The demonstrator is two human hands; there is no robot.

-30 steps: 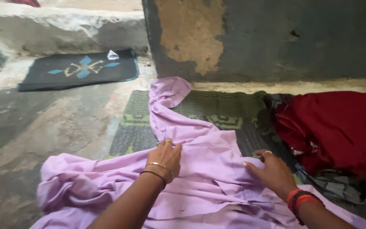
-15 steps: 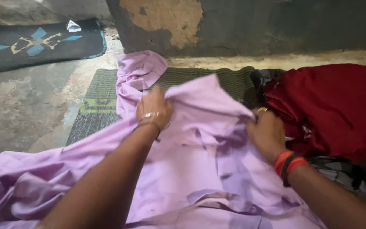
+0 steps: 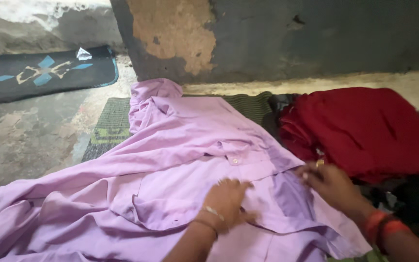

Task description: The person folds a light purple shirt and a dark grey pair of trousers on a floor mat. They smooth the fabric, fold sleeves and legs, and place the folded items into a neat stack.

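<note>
A lilac button-up shirt (image 3: 170, 160) lies spread over a green striped mat (image 3: 110, 126) on the floor. My left hand (image 3: 226, 201) rests flat on the shirt's front near its lower middle, fingers apart, a thin bracelet at the wrist. At the shirt's right edge, my right hand (image 3: 330, 184) pinches the fabric; it wears a ring and red and black bangles. A small button shows just above my left hand.
A heap of dark red cloth (image 3: 364, 128) lies to the right, touching the shirt's edge. A black doormat (image 3: 44, 73) with a blue and tan pattern sits at the far left. A patchy grey wall (image 3: 277, 39) runs behind. Bare concrete floor (image 3: 20, 140) is on the left.
Both hands lifted part of the shirt and laid it back down, flipping it front-up. The hands have come nearer to me and now rest on the fabric.
</note>
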